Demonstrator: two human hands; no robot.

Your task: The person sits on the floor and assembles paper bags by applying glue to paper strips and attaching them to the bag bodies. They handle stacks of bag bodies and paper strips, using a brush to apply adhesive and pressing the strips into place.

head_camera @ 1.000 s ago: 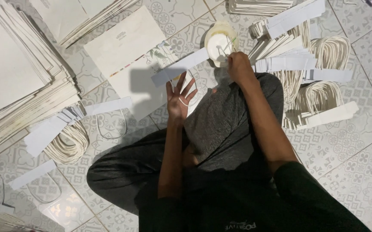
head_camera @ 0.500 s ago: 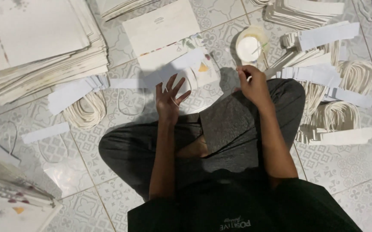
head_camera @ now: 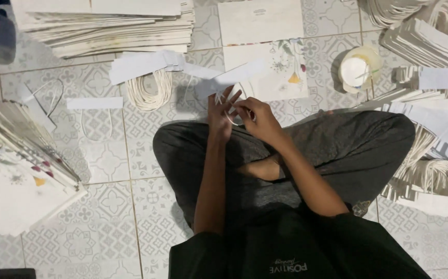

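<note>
- Head view, centre frame: I see my left hand [head_camera: 221,114] with fingers spread open, touching a white paper strip [head_camera: 234,77] and a thin cord loop [head_camera: 233,114].
- My right hand [head_camera: 257,116] is curled, pinching that cord beside the left fingers.
- Just above the hands lies a flat floral paper bag [head_camera: 281,72] on the tiled floor [head_camera: 110,155].
- A coil of white cord [head_camera: 149,90] sits left of centre; a small white cup [head_camera: 357,70] sits upper right.
- Stacked paper bags [head_camera: 105,26] fill the upper left.
</note>
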